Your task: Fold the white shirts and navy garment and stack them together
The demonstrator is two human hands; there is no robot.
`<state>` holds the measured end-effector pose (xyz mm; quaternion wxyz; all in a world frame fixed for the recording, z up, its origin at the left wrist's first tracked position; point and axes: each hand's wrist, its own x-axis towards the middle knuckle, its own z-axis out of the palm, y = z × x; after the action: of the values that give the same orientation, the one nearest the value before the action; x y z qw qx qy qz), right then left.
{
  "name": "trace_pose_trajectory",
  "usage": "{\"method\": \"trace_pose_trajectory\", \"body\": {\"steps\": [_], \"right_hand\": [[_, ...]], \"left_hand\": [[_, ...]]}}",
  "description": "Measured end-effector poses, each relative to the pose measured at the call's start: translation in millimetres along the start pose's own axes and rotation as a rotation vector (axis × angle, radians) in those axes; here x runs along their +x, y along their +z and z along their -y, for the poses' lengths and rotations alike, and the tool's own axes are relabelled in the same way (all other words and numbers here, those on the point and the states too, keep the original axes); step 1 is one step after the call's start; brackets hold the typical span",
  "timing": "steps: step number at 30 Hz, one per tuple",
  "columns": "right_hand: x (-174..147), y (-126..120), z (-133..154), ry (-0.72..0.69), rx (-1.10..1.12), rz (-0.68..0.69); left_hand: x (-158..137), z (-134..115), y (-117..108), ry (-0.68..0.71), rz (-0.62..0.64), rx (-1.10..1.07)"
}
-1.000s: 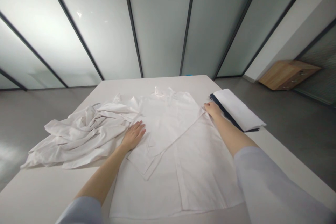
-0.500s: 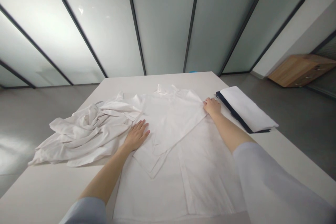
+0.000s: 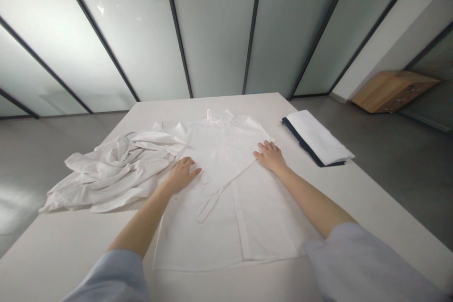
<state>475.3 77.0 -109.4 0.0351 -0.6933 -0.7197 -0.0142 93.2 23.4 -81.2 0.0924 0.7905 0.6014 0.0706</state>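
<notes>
A white shirt (image 3: 219, 151) lies spread on the table before me, its collar at the far end and its hem toward me. One sleeve is folded diagonally across the front, with the cuff near the middle. My left hand (image 3: 182, 174) rests on the shirt's left edge, fingers stretched out and thumb apart. On the right side, my right hand (image 3: 271, 155) lies over the edge of the folded sleeve with its fingers spread. Neither hand grips the cloth.
To the left, a crumpled heap of white cloth (image 3: 120, 170) touches the shirt. A folded white garment (image 3: 316, 134) lies on a folded dark one (image 3: 304, 146) at the table's right edge. The white table (image 3: 88, 240) stands before frosted glass panels; a wooden cabinet (image 3: 389, 90) is farther right.
My right hand has slid inward and toward me over the shirt, its fingers now spread. My left hand stays at the left edge, slightly turned. The view has shifted a little.
</notes>
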Motion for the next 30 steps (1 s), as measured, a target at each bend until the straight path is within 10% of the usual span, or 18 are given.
{"method": "trace_pose_trajectory", "body": {"steps": [10,30], "right_hand": [[-3,-10,12,-0.055,0.060,-0.134],[-1,-4,32,-0.066,0.096,0.076]], "left_hand": [[-26,-64,24,-0.025,0.041,0.145],[-21,-52,21,0.029,-0.069,0.150]]}}
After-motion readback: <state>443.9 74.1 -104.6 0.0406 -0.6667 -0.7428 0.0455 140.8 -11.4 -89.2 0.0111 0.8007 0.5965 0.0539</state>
